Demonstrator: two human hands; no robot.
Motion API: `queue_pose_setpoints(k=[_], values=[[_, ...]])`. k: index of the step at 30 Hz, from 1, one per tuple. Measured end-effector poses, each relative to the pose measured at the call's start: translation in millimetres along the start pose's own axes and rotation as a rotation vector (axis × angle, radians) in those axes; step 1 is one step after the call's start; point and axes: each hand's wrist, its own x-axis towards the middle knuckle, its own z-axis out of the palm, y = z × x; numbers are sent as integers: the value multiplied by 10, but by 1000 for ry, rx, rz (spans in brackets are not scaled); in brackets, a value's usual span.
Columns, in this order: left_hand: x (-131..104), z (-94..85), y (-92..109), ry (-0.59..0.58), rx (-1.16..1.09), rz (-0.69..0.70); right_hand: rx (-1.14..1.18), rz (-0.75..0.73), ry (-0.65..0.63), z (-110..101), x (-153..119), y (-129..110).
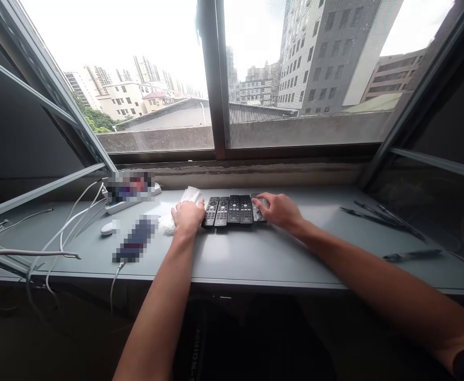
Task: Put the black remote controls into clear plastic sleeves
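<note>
Several black remote controls point(234, 209) lie side by side in a row on the grey desk, buttons facing up. At the row's left end, my left hand point(188, 216) rests palm down, its fingers apart and touching the edge of the outermost remote. Crumpled clear plastic wrapping point(191, 194) lies behind and beside this hand. At the right end, my right hand point(281, 209) has its thumb and index finger spread over a remote in a clear plastic sleeve point(258, 212). My fingers partly cover that wrapped remote.
To the left are a blurred-out dark phone-like object point(136, 239) on a cable, a small white oval device point(108, 228) and a white power strip point(133, 203) with cables. Several pens point(412, 255) lie at the right. A window and metal frame bars enclose the desk point(232, 254).
</note>
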Motion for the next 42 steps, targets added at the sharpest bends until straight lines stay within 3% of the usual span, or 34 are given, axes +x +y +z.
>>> queue_pose_setpoints(k=[6, 27, 34, 42], values=[[-18, -5, 19, -17, 12, 5, 75, -50, 9, -11, -45, -71], [-132, -86, 82, -58, -61, 40, 48, -23, -22, 155, 27, 41], [-162, -186, 155, -111, 33, 4, 50, -24, -17, 179, 46, 90], [-154, -182, 139, -68, 24, 7, 70, -26, 11, 171, 50, 103]])
